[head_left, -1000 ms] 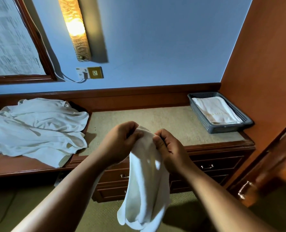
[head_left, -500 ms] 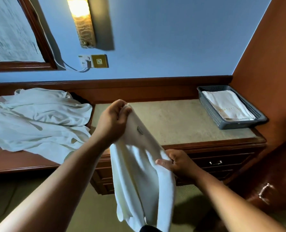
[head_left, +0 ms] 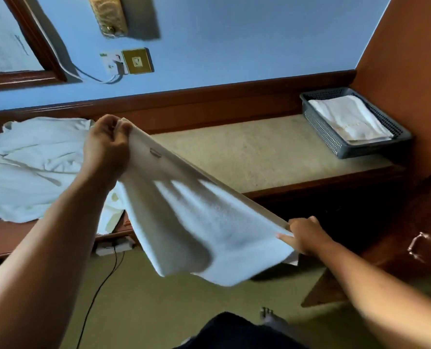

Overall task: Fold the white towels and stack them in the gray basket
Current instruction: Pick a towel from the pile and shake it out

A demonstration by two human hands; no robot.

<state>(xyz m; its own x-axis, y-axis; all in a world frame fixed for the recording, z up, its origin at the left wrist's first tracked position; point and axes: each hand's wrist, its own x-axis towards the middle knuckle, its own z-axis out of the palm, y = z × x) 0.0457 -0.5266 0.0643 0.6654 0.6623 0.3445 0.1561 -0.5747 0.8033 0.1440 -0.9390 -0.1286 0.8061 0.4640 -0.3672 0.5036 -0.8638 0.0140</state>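
Left hand [head_left: 106, 147] and right hand [head_left: 307, 238] each pinch a top corner of the white towel [head_left: 184, 217], stretched in the air well left of the gray basket [head_left: 320, 129]; a taut, level top edge should give a square fold

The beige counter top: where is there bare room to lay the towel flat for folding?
The beige top lies bare from the pile of white towels on its left to the gray basket at its right end. Crowded: the wooden ledge under that pile, and the basket, which already holds a folded towel. The held towel hides its near left corner.
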